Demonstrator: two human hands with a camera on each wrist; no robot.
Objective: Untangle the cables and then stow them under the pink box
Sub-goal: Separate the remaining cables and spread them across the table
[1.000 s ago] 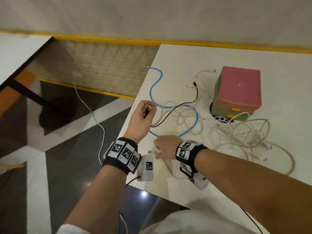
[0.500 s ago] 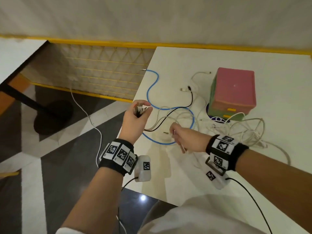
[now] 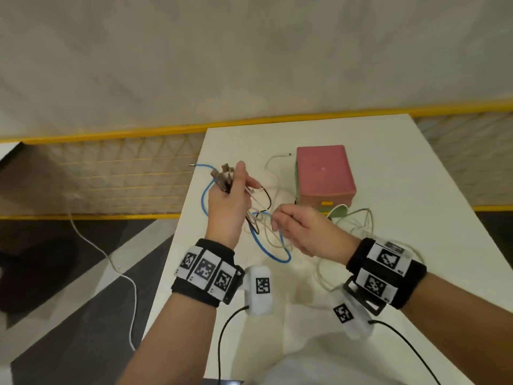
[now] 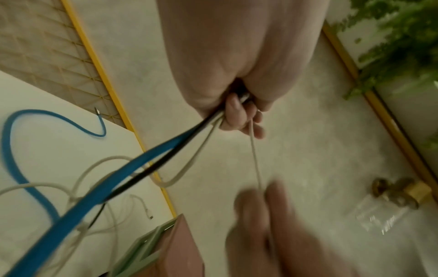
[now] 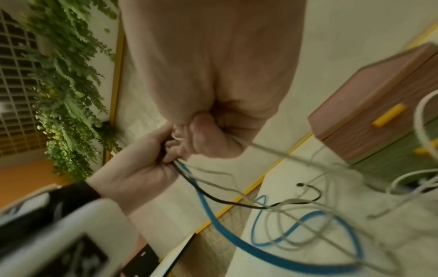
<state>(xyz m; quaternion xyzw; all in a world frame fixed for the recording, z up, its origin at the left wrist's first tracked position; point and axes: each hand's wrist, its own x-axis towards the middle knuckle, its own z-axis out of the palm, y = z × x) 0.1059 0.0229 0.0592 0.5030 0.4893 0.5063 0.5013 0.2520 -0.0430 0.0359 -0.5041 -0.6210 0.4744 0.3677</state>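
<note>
My left hand is raised above the table's left part and grips a bundle of cable ends. From its fist hang the blue cable, a black cable and white ones. Close to its right, my right hand pinches a thin white cable that runs taut up to the left hand. In the right wrist view its curled fingers hold that cable. The pink box stands on a green drawer unit behind the hands. More of the blue cable loops on the table.
A loose tangle of white cables lies right of the hands, in front of the drawer unit. The white table ends in an edge just left of my left hand, with floor below. A yellow rail and mesh run behind. A white cord lies on the floor.
My left hand lifted the cable ends higher and further from me. My right hand left the table near the front edge and rose toward the left hand with a white cable.
</note>
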